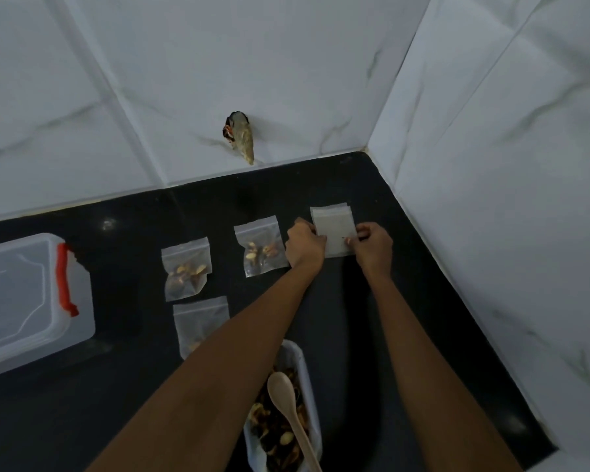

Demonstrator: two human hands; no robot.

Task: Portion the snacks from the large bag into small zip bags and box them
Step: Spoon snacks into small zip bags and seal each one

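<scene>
While both of your arms reach forward over the black stone worktop point(126, 420), your left hand point(305, 245) and your right hand point(373, 248) meet at the stack of small clear plastic zip bags point(332, 226), which sits near the far right corner. Your left grip is clenched on the stack's left edge, fingers curled in against it. Your right grip pinches the right edge between thumb and fingertips. The bags in this stack look empty and flat. Whether the stack lies on the worktop or is raised just off it, you cannot tell from this view.

Just left of your left hand lies a filled clear zip bag with brown nuts point(261, 247). Further left is a second filled clear zip bag point(186, 269), and nearer to you a third clear zip bag point(200, 323), partly hidden under your left forearm.

Between your forearms, at the near edge, the large white open bag point(305, 366) holds the mixed brown snacks point(273, 434), and a pale wooden spoon point(281, 391) rests in it with its bowl up.

Well apart on the left stands a translucent plastic box point(24, 294) with a red latch point(63, 281). White marble-patterned wall tiles point(286, 63) meet in the corner, and a dark, ragged patch point(241, 137) marks the back wall.
</scene>
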